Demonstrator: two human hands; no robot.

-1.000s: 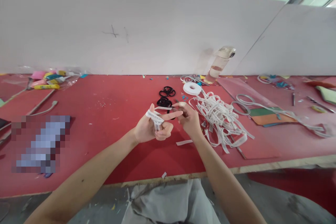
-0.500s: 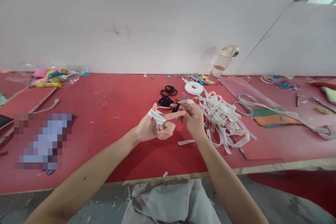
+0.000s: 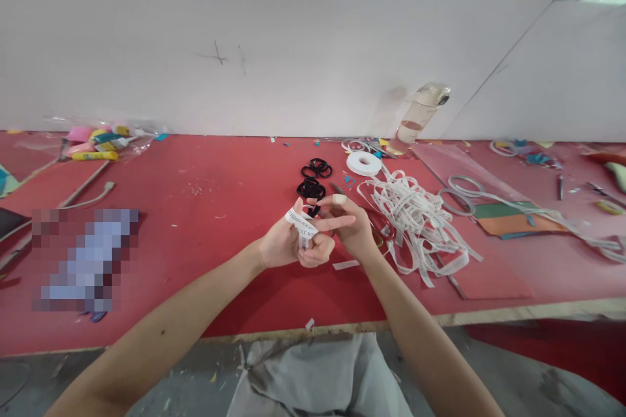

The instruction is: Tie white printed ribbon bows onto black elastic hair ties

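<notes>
A white ribbon [image 3: 304,228] printed with dark lettering is looped around the fingers of my left hand [image 3: 276,244]. Its lower fingers curl over the ribbon, while the index finger points out to the right. My right hand [image 3: 355,228] has its fingertips close against the left hand, pinching a black hair tie [image 3: 313,211] that is partly hidden between the hands. Just beyond them lie a bunch of black hair ties [image 3: 311,188] and a looser group of black hair ties [image 3: 317,168]. Scissors [image 3: 337,189] lie partly covered by my right hand.
A tangled heap of printed ribbon [image 3: 415,221] lies right of my hands, with a white ribbon roll [image 3: 364,163] behind. A bottle [image 3: 415,118] stands by the white partition [image 3: 293,52]. Coloured sheets [image 3: 513,219] and a cable [image 3: 538,208] are farther right on the red table [image 3: 220,208].
My right hand has brought the black hair tie left and down, against the ribbon on my left hand. The scissors under the right hand show more. The camera view has shifted slightly.
</notes>
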